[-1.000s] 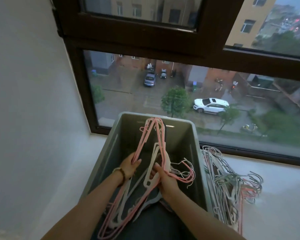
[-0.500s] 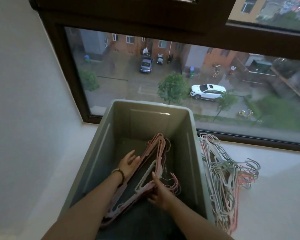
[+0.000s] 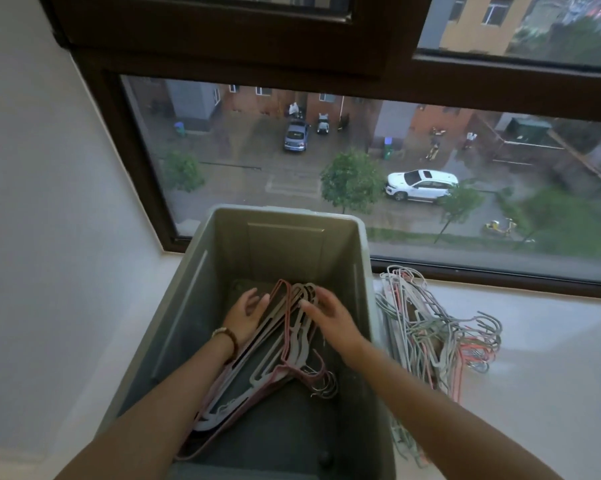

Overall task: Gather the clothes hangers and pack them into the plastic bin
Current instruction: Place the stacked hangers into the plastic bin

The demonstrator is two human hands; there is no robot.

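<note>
A grey plastic bin (image 3: 285, 220) stands on the white sill in front of me. A bundle of pink, white and grey hangers (image 3: 285, 344) lies flat on its bottom, hooks toward the near right. My left hand (image 3: 245, 317) rests against the bundle's left side with loose fingers. Hovering over the bundle's far end, my right hand (image 3: 330, 318) has its fingers spread and grips nothing. A second pile of hangers (image 3: 430, 337) lies on the sill just right of the bin.
The white sill (image 3: 541, 375) stretches to the right of the pile. A dark-framed window (image 3: 146, 161) rises just behind the bin, and a white wall (image 3: 49, 202) closes the left side.
The bundle went from held up in both hands to lying on the bin's bottom. Both hands have let go and opened, and the right hand has shifted toward the bundle's far end.
</note>
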